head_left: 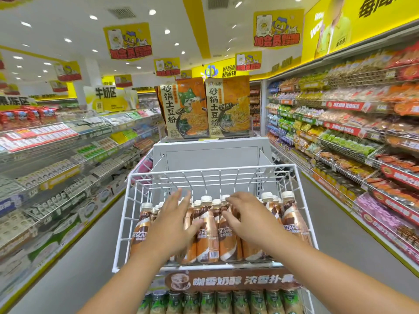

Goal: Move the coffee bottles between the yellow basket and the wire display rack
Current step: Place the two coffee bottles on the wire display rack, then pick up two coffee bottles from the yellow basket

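Stocked supermarket shelves (353, 123) line both sides of a grey aisle. Centre, a white wire display rack (213, 175) holds upright brown coffee bottles with white caps (207, 232). Both hands are over them with fingers spread: left hand (173, 219) and right hand (246, 215) rest against the bottles, gripping nothing.

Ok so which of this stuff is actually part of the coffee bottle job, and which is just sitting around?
Part of the job:
coffee bottles
white wire rack
left hand, fingers straight, on the bottles
right hand, fingers spread, on the bottles

Just there:
green-label bottles on the tier below
noodle packs on top
brown banner
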Available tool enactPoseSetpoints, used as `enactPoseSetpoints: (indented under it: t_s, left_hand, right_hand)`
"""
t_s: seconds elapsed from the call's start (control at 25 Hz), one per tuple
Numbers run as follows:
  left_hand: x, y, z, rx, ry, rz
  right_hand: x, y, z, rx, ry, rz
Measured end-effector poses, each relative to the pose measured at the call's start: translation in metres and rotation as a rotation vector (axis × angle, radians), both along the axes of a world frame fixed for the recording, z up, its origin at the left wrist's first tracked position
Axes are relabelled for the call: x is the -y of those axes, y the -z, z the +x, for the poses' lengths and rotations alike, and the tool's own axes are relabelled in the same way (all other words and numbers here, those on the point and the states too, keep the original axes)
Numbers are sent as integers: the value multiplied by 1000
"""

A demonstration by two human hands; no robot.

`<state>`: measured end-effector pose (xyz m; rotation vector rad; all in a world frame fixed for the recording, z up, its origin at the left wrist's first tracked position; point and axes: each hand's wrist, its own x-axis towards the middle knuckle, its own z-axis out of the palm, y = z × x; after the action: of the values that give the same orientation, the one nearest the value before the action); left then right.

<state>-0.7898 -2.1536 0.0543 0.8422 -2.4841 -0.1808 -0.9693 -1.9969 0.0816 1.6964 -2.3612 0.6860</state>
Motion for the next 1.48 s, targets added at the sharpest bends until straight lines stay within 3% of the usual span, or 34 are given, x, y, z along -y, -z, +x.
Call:
enactPoseSetpoints:
  t_s: [0.2,0.6,0.92,1.2,1.48]
  left_hand:
    - [-52,8,-6,160,-102,-231]
    - [-162,29,-17,277,-206,-230]
    - [-237,18,8,237,-125,-215]
    - [-301,44,57,224,-40,-172]
    - [-396,63,74,148,182,-139]
  right_hand:
    - [-44,27,-21,-173,36,156]
    - [-135,57,-35,-163,56,168]
    - [-219,50,7,-150,139,143]
    - [-324,67,81,-113,329,212]
    - [-438,67,151,-115,498,297]
